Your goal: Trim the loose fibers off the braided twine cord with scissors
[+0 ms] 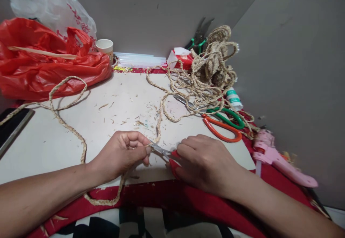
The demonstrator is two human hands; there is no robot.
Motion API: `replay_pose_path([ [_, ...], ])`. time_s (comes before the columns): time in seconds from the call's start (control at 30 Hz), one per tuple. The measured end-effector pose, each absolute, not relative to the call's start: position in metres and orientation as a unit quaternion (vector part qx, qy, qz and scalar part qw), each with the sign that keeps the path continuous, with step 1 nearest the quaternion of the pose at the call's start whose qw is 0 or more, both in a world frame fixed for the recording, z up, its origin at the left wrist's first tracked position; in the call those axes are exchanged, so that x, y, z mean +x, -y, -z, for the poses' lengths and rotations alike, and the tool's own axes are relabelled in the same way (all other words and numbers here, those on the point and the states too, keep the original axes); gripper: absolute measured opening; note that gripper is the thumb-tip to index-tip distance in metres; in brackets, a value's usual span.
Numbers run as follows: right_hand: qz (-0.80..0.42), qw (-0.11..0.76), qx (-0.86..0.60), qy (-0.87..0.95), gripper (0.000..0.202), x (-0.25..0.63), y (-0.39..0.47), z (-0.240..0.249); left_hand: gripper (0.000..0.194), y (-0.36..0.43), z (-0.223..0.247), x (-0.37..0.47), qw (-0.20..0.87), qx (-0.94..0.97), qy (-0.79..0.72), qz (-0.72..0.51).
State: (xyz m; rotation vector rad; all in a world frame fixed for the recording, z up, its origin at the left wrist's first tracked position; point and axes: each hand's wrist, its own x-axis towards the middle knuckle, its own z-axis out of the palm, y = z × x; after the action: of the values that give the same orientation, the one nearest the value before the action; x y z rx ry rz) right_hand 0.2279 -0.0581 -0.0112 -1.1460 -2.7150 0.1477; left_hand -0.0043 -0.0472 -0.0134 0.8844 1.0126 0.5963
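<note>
A braided straw rope (159, 121) runs from the tangled heap at the right to my left hand (125, 151), whose thumb and fingers pinch it near the middle of the board. From under that hand the rope loops over the front edge and back up the left side. My right hand (205, 162) grips small scissors with red handles (175, 164). Their slim metal blades touch or nearly touch the rope at my left fingertips; whether they cut into it I cannot tell.
A white board (113, 119) carries scattered straw scraps. Large scissors (222, 123) with green and orange handles lie beside the rope heap (212, 65). A pink glue gun (283, 162) rests at right. Left are a red plastic bag (40, 65), a phone (13, 126) and a paper cup (105, 47).
</note>
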Motion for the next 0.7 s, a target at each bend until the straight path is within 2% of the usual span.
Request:
replay_pose_path([
  [0.43,-0.115,0.121,-0.358,0.919,0.019,0.2259,0.0602,0.008,0.027,0.0475,0.0114,-0.0048,0.73,0.42,-0.484,-0.238],
  [0.7,-0.14,0.182,-0.36,0.904,0.023,0.2309,0.0553,0.0103,0.016,0.0442,0.009,-0.0041,0.738,0.41,-0.454,-0.285],
])
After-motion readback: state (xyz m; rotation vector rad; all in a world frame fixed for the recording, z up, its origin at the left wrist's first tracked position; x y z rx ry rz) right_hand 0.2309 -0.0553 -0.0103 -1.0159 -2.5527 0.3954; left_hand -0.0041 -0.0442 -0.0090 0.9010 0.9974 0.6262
